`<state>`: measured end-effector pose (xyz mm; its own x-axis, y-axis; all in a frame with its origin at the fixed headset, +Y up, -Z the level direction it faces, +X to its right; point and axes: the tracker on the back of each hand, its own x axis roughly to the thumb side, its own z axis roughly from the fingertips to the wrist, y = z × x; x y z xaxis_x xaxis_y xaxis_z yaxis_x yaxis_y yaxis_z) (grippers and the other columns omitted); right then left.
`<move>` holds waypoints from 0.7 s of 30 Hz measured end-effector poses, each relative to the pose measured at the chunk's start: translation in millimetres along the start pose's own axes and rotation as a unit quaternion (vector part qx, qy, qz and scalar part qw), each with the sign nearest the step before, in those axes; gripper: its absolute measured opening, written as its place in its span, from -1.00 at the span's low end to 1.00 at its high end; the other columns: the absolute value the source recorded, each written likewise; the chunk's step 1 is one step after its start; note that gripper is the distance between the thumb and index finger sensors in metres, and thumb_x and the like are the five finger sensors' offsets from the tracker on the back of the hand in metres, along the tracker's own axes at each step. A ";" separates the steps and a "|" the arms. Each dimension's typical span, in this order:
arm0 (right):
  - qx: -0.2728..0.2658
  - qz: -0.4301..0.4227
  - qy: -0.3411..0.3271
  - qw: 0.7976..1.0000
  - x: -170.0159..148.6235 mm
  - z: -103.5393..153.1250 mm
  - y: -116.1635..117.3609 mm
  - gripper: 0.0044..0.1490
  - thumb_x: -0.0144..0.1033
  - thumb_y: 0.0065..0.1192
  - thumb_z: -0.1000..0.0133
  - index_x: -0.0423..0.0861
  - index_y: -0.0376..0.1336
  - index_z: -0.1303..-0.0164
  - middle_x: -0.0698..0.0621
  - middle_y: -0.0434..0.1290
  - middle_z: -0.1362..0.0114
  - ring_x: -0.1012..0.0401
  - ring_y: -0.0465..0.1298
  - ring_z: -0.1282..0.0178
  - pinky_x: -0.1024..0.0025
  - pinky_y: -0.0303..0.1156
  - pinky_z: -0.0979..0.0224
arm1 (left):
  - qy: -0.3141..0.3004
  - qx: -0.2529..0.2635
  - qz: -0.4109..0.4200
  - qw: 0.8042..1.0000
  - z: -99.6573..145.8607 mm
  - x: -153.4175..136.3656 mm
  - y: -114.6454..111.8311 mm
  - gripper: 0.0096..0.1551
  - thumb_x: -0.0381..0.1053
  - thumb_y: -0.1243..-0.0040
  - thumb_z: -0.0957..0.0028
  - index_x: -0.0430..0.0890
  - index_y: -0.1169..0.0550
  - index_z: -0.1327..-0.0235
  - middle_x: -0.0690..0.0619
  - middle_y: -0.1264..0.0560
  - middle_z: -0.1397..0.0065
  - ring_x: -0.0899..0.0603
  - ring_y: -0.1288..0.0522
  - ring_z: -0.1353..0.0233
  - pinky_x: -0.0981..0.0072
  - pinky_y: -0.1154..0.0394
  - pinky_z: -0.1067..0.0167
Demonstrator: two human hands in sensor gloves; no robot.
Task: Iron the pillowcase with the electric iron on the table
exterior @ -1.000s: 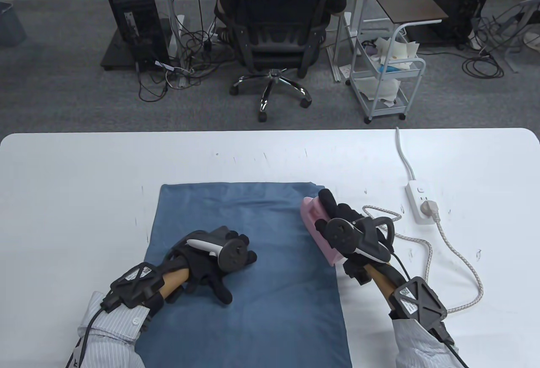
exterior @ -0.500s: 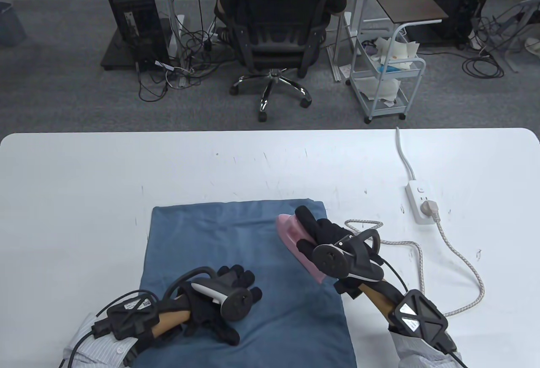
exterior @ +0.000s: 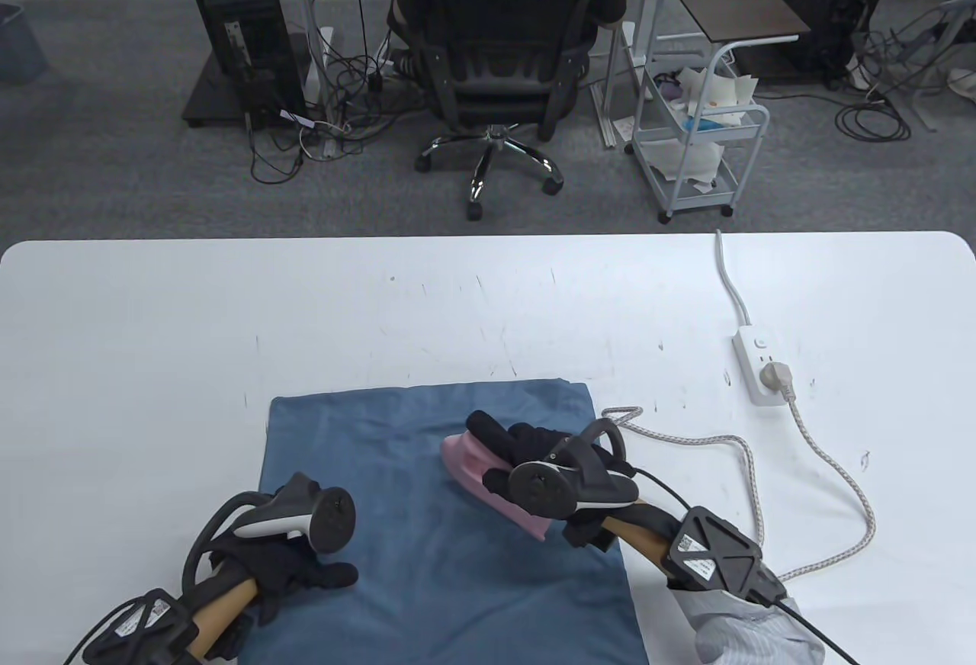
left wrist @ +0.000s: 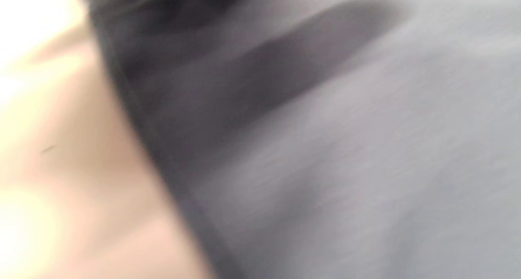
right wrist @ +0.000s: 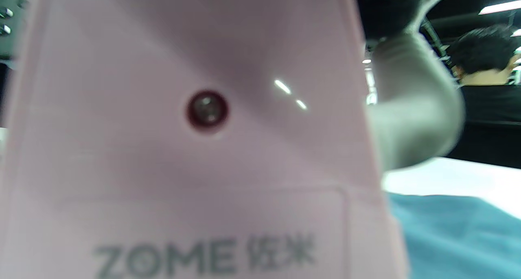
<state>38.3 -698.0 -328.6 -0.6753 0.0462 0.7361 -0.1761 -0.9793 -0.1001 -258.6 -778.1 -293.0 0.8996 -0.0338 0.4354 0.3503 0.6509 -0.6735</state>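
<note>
Iron (exterior: 488, 478) within curled right fingers (exterior: 492, 427)

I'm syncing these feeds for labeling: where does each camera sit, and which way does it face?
Table view: above the near edge, facing down and outward; shows left hand, right hand, iron, pillowcase.
Left wrist view: pressed close to blurred grey fabric; some bare skin shows.
Right wrist view: right behind the iron's pink body.
Shared: iron and pillowcase in table and right wrist views.
</note>
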 end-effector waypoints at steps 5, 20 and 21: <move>0.031 -0.012 -0.031 0.999 13.1 -25.7 14.6 -0.09 -0.01 0.05 -0.20 -0.20 -0.06 -0.66 -0.11 0.53 -0.10 0.20 0.57 0.26 0.36 0.57 0.14 | -0.010 0.029 -0.011 0.999 -13.1 -8.3 1.4 0.29 0.47 0.32 -0.01 -0.33 0.43 -0.55 -0.49 0.46 -0.59 -0.62 0.32 -0.57 -0.41 0.24 -0.44; 0.040 0.021 0.153 0.987 -76.6 -78.4 40.4 -0.10 -0.01 0.11 -0.17 -0.12 -0.06 -0.64 -0.10 0.53 -0.10 0.19 0.57 0.25 0.33 0.56 0.12 | -0.006 0.028 0.015 0.999 -8.8 -5.9 -15.1 0.46 0.48 0.13 0.10 -0.38 0.49 -0.48 -0.54 0.55 -0.51 -0.66 0.42 -0.51 -0.44 0.30 -0.39; 0.046 0.005 0.157 0.987 -80.1 -77.4 39.3 -0.09 -0.03 0.12 -0.17 -0.13 -0.08 -0.65 -0.12 0.51 -0.13 0.16 0.57 0.22 0.30 0.56 0.09 | -0.007 0.030 0.018 0.999 -8.7 -6.2 -15.5 0.46 0.48 0.13 0.10 -0.38 0.49 -0.48 -0.54 0.55 -0.51 -0.66 0.42 -0.51 -0.44 0.31 -0.39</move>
<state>30.0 -724.9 -443.3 -0.8679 0.0805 0.4902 -0.1117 -0.9931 -0.0348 -267.4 -794.6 -290.4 0.9078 0.0006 0.4194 0.3009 0.6954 -0.6526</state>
